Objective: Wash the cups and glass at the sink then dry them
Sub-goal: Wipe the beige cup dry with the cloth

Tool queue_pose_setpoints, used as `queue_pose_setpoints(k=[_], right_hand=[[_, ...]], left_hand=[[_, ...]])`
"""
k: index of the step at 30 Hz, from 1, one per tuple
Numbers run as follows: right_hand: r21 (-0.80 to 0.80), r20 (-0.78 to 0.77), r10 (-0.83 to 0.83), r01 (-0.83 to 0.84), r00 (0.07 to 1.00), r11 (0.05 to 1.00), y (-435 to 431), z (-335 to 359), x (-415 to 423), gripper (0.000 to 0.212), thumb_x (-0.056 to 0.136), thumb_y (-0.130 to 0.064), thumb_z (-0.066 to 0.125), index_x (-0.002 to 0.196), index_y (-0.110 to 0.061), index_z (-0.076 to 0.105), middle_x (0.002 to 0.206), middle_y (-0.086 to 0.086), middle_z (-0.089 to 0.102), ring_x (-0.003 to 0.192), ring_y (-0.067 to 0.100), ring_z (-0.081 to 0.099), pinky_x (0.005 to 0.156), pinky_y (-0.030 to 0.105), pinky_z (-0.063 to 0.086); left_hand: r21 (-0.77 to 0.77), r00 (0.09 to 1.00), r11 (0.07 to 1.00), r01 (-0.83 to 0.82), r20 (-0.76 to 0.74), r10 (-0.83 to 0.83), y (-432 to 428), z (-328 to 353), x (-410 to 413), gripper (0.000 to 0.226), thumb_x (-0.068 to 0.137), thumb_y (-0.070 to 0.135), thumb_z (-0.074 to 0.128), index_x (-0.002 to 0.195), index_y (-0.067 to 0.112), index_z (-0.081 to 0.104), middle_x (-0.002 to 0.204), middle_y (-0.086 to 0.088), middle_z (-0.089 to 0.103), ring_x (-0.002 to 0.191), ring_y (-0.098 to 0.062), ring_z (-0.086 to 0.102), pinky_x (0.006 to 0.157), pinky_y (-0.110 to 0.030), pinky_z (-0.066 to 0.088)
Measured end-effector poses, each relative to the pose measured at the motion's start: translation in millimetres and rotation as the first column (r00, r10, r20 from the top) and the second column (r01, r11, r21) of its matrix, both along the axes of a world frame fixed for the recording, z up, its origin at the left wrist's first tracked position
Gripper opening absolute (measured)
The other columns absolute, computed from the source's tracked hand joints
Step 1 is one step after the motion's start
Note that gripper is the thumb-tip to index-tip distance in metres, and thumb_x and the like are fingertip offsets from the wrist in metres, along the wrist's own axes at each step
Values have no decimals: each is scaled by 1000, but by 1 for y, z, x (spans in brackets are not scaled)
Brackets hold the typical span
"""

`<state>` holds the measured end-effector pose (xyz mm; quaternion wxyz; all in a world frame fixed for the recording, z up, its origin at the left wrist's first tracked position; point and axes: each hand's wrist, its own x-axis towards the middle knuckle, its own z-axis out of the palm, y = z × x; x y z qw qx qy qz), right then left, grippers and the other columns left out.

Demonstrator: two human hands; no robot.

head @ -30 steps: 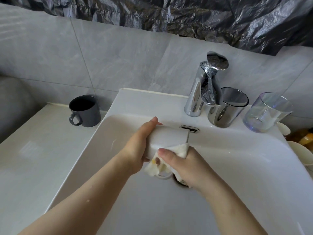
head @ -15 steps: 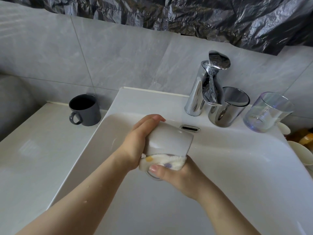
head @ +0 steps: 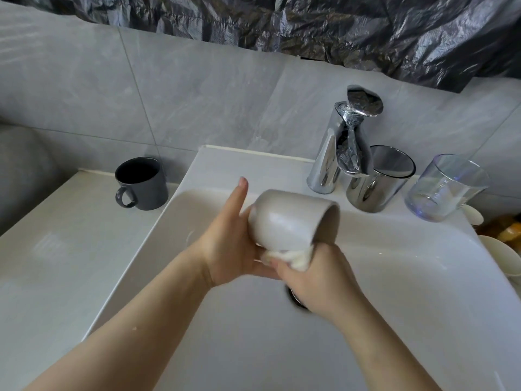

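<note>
Over the white sink basin (head: 394, 277) my left hand (head: 228, 244) holds a white cup (head: 293, 218) on its side, mouth turned right, thumb raised along its base. My right hand (head: 318, 280) grips a white cloth (head: 293, 256) pressed against the cup's underside and rim. A dark grey mug (head: 142, 183) stands upright on the counter at the left. A mirrored silver cup (head: 377, 179) and a clear glass (head: 445, 187) stand on the sink ledge at the right of the tap.
The chrome tap (head: 342, 145) rises at the back of the basin, no water running. The drain (head: 294, 299) shows partly under my right hand. Pale cups (head: 499, 258) sit off the sink's right edge. A grey tiled wall and black plastic sheet lie behind.
The cup has been lifted and turned so its mouth faces right. The cloth has slid from the cup's side to beneath it, near the rim. My left thumb has straightened upward.
</note>
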<state>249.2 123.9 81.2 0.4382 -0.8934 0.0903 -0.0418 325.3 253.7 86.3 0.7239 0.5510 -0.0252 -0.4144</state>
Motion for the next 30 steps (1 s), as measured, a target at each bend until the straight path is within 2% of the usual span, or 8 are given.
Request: queue_pose_setpoints(k=[4, 9, 16, 19, 22, 25, 27, 30], right_hand=[[106, -82, -1, 10, 997, 994, 4, -11, 2, 34, 71, -40, 74, 95, -15, 73, 82, 0, 74, 77, 16, 68, 68, 31, 53], [906, -22, 141, -40, 990, 421, -9, -4, 5, 25, 72, -19, 59, 71, 6, 57, 75, 18, 62, 80, 24, 54, 48, 19, 27], [291, -56, 111, -91, 992, 952, -6, -6, 2, 26, 63, -32, 68, 75, -9, 67, 52, -7, 59, 49, 10, 54, 51, 23, 45], [231, -96, 133, -108, 986, 967, -1, -9, 2, 47, 55, -45, 65, 81, -7, 68, 67, 5, 65, 60, 17, 61, 57, 28, 50], [834, -114, 171, 1, 979, 552, -11, -2, 4, 21, 58, -21, 66, 68, -3, 62, 67, 16, 55, 67, 25, 58, 46, 24, 39], [933, -74, 209, -7, 975, 360, -22, -4, 4, 7, 60, -20, 67, 58, -13, 64, 75, 16, 47, 88, 30, 56, 68, 32, 37], [913, -13, 222, -79, 975, 400, -21, 0, 4, 21, 62, -16, 68, 79, -4, 68, 71, 16, 52, 70, 22, 60, 68, 26, 37], [444, -122, 186, -114, 975, 889, -12, -2, 2, 32, 67, -25, 68, 87, 0, 63, 58, 5, 56, 42, 13, 48, 41, 21, 39]], left_hand=[[80, 981, 978, -193, 17, 193, -14, -6, -9, 53, 86, 64, 42, 114, 23, 62, 107, -5, 72, 84, -21, 70, 64, -35, 57], [-34, 703, 973, -228, 686, 189, -13, -14, -13, 22, 95, 39, 50, 116, 37, 49, 95, 34, 62, 85, 20, 56, 73, -1, 41], [-26, 988, 999, -25, 149, 29, -3, -1, -7, 53, 66, 75, 44, 104, 43, 66, 98, 1, 73, 77, -23, 70, 60, -39, 56], [26, 963, 988, -153, 229, 143, -8, -8, -7, 45, 72, 68, 54, 98, 34, 67, 96, 2, 71, 85, -20, 67, 73, -37, 51], [76, 691, 958, -277, 709, 144, -10, -17, -11, 37, 75, 65, 46, 109, 51, 52, 106, 22, 62, 102, -3, 58, 90, -21, 44], [114, 470, 967, -226, 882, 6, -5, -20, -10, 44, 77, 64, 39, 120, 56, 39, 124, 22, 51, 119, -2, 49, 99, -17, 38], [77, 697, 990, -122, 717, 30, -4, -12, -10, 48, 75, 72, 35, 118, 55, 47, 120, 14, 57, 105, -9, 60, 82, -22, 50], [79, 975, 990, -115, 197, 98, -4, -2, -4, 66, 81, 82, 22, 112, 40, 62, 112, 2, 68, 95, -22, 68, 62, -38, 57]])
